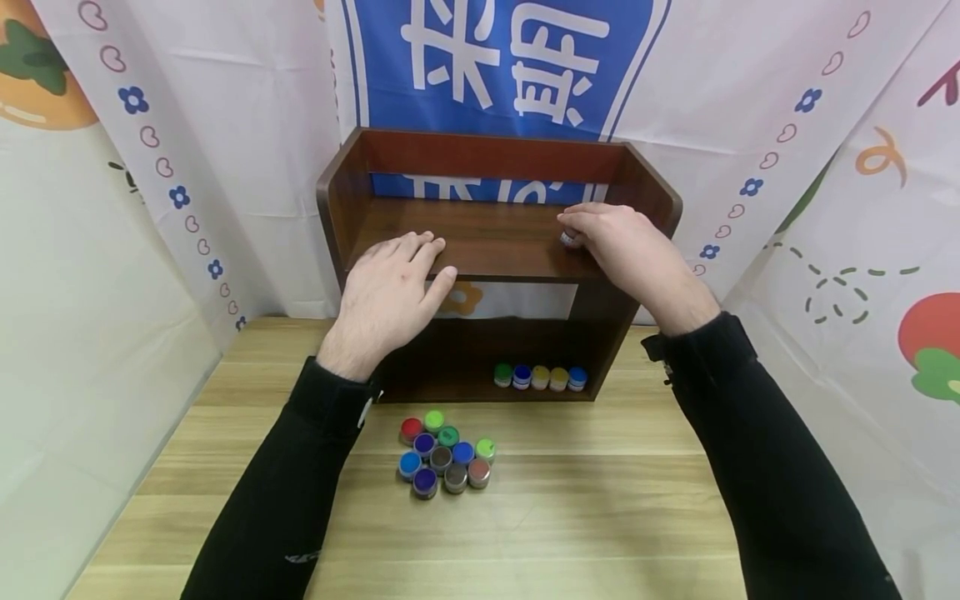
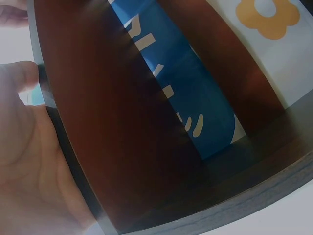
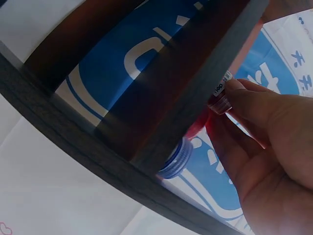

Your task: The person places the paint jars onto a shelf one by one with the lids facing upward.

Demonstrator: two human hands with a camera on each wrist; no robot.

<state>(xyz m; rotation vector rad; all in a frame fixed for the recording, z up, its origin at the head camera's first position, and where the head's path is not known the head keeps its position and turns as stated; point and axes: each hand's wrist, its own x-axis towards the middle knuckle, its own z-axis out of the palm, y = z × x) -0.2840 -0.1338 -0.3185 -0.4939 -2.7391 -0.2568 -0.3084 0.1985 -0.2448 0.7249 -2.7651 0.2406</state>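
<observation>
A dark brown two-tier wooden shelf (image 1: 495,260) stands on the table. My right hand (image 1: 626,246) pinches a small paint jar (image 1: 570,240) between thumb and fingers at the right part of the upper board. In the right wrist view this jar (image 3: 221,98) has a white printed label and a reddish body; a second jar with a blue rim (image 3: 178,159) stands nearby, partly hidden by the board's edge. My left hand (image 1: 393,292) rests on the left part of the upper board, fingers extended; the left wrist view shows the palm (image 2: 34,161) beside the board's edge.
On the lower board, several paint jars (image 1: 540,377) in green, blue and yellow line up at the right. A cluster of several more jars (image 1: 441,460) sits on the wooden table (image 1: 600,500) before the shelf. A printed cloth (image 1: 247,100) hangs behind and at both sides.
</observation>
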